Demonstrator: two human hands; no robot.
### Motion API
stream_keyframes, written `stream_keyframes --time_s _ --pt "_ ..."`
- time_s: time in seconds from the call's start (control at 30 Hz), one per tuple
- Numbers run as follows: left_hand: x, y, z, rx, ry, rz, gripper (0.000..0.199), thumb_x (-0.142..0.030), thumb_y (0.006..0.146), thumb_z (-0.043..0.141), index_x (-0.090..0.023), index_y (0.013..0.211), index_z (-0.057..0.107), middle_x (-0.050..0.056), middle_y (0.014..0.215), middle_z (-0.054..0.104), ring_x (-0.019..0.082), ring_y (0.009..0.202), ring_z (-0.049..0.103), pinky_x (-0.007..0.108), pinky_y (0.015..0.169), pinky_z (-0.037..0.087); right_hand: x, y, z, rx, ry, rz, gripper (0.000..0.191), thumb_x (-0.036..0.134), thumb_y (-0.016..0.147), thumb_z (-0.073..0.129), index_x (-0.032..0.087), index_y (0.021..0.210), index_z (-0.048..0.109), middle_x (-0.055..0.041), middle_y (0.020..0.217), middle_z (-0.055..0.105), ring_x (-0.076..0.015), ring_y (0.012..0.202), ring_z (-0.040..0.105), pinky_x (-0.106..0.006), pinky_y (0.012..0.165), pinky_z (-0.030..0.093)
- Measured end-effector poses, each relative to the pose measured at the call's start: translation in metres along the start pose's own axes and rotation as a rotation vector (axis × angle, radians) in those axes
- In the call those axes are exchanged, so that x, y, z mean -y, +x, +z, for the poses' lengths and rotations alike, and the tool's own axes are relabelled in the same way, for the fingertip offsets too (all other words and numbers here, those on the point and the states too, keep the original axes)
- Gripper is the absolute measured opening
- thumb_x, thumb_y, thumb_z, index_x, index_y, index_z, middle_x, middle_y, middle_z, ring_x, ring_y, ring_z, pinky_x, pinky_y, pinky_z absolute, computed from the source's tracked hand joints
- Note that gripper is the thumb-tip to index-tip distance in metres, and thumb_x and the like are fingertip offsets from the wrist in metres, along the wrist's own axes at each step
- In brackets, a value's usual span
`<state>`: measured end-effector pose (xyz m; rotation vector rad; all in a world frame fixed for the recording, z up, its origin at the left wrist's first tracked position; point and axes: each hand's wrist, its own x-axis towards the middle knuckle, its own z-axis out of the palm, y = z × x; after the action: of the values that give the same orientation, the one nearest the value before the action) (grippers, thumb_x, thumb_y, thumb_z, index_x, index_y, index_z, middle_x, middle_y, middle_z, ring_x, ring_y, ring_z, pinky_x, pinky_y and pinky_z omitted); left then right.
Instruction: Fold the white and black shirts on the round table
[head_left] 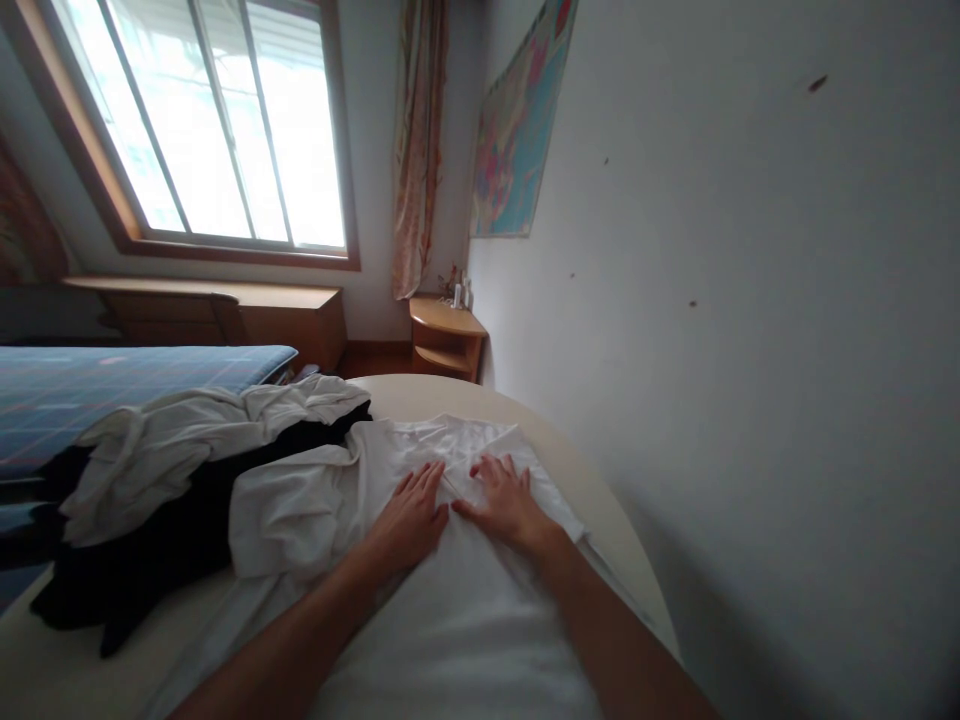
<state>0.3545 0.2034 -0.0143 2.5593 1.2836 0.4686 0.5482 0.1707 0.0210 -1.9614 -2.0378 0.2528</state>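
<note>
A white shirt [457,610] lies spread over a round cream-coloured table [600,470], its far part wrinkled near the collar. My left hand [411,515] rests palm down on the cloth, fingers stretched out toward the far edge. Close beside it, my right hand [506,500] also presses on the shirt, with its fingers spread and slightly bent. The two thumbs point at each other with a small gap between them. On the left, the shirt's sleeve [292,510] is bunched up.
Left on the table are a crumpled pale garment [172,440] and a black garment [172,550]. A bed with a blue plaid mattress [135,390] stands beyond. Ahead is a small corner shelf [446,325]. A white wall [712,420] runs close along the right.
</note>
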Motion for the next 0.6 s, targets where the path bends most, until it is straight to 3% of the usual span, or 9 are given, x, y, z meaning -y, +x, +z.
stream_keyframes --time_s 0.07,0.2,0.37,0.43,0.5,0.6 --pt "0.004 0.004 0.000 -0.001 -0.010 0.017 0.061 -0.024 0.091 0.039 -0.012 0.151 0.034 0.013 0.157 0.039 0.023 0.149 0.028 0.043 0.122 0.023 0.004 -0.003 0.005 -0.031 0.031 -0.034 0.038 0.048 0.089 0.060 0.023 0.118 0.061 -0.0119 0.146 0.051 -0.0377 0.144 0.029 -0.065 0.112 0.018" --pt "0.007 0.007 0.000 -0.011 0.001 0.038 0.061 -0.026 0.093 0.040 -0.015 0.152 0.034 0.011 0.159 0.037 0.023 0.149 0.027 0.043 0.122 0.023 0.009 -0.006 0.004 -0.129 0.077 -0.131 0.014 0.023 0.092 0.053 0.021 0.101 0.064 -0.0095 0.125 0.067 -0.0250 0.129 0.052 -0.051 0.118 0.019" --pt "0.004 0.006 -0.001 -0.008 0.001 0.034 0.063 -0.025 0.094 0.042 -0.017 0.155 0.030 0.010 0.159 0.035 0.024 0.149 0.027 0.045 0.122 0.023 0.012 -0.007 -0.005 -0.141 0.219 -0.194 0.011 0.024 0.091 0.055 0.022 0.095 0.065 -0.0054 0.111 0.073 -0.0201 0.108 0.065 -0.041 0.116 0.026" --pt "0.003 0.005 -0.001 -0.009 0.001 0.037 0.059 -0.024 0.094 0.044 -0.021 0.152 0.038 0.009 0.159 0.036 0.025 0.149 0.028 0.047 0.122 0.024 0.007 -0.005 -0.003 -0.116 0.235 -0.212 0.018 0.032 0.093 0.054 0.022 0.100 0.067 -0.0060 0.115 0.072 -0.0204 0.111 0.063 -0.037 0.112 0.032" --pt "0.003 0.005 -0.003 -0.010 0.001 0.041 0.055 -0.023 0.094 0.045 -0.025 0.149 0.044 0.008 0.159 0.036 0.027 0.149 0.029 0.049 0.121 0.024 -0.002 -0.002 0.001 -0.133 0.184 -0.168 0.033 0.039 0.096 0.050 0.021 0.119 0.065 -0.0091 0.131 0.065 -0.0217 0.125 0.056 -0.037 0.112 0.033" --pt "0.002 0.004 -0.004 -0.008 0.000 0.059 0.054 -0.022 0.094 0.045 -0.029 0.148 0.046 0.006 0.159 0.037 0.028 0.148 0.029 0.052 0.121 0.025 -0.018 0.004 0.009 -0.138 0.045 0.011 0.057 0.048 0.098 0.044 0.019 0.146 0.046 -0.0121 0.157 0.039 -0.0271 0.147 0.030 -0.046 0.120 0.020"
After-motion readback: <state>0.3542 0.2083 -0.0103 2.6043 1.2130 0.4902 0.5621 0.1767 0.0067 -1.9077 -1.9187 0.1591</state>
